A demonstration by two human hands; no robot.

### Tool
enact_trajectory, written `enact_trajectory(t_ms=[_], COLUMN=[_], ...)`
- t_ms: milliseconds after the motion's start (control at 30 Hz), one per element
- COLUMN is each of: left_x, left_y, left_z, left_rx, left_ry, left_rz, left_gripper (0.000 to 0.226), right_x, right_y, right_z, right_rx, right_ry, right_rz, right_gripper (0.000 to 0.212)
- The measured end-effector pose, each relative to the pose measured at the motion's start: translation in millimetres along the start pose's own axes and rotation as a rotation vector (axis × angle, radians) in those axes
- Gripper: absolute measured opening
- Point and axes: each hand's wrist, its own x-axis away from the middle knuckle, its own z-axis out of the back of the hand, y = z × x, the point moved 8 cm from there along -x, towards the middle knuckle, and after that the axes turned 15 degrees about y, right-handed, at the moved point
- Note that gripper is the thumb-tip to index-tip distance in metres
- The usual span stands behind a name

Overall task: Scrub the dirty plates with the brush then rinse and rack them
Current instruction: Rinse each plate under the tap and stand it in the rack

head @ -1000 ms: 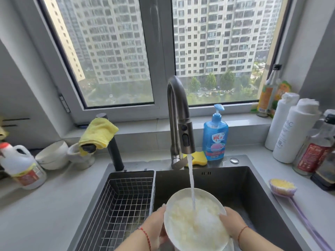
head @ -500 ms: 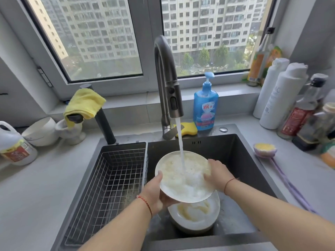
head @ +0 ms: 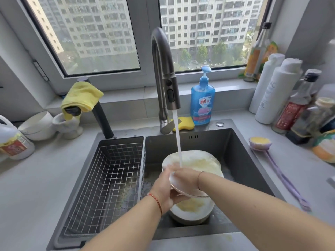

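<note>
Since half a second ago the plate under the tap has been tipped from lying nearly flat to standing steeply on edge, its back turned toward the camera, and the right hand has slid from the far rim across to the near face. The water stream now lands at the top of the plate, right where the two hands meet.

From the head view, the left hand grips the plate's lower left edge, fingers curled round the rim. The right hand lies over the plate with fingers closed on it, though blur hides exactly how they sit. A second plate, smeared yellow, sits below in the sink. The wire rack stands in the left part of the sink with nothing in it. The brush lies on the counter to the right, well apart from both hands. A blue soap bottle and a yellow sponge sit behind the tap.

The tilt suggests the rinse has moved on to letting water run off, or to the back side; yellow film still shows on the far face, so racking looks premature
</note>
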Motion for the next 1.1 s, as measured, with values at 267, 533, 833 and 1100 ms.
enact_trajectory(t_ms=[267, 533, 833, 1100], left_x=[-2, 4, -6, -11], left_y=[23, 16, 37, 25], left_z=[13, -2, 9, 9], left_rx=[0.03, -0.038, -0.101, -0.154], left_ry=[0.059, 0.001, 0.016, 0.031], left_rz=[-0.044, -0.053, -0.155, -0.101], left_gripper=[0.067, 0.067, 0.052, 0.057], right_x=[32, -6, 40, 1], right_y=[47, -1, 57, -17], right_z=[11, 1, 4, -22], right_rx=[-0.117, -0.334, 0.086, -0.397], right_ry=[-0.033, 0.073, -0.043, 0.03], right_rz=[-0.267, -0.143, -0.181, -0.01], right_gripper=[0.04, 0.05, 0.042, 0.057])
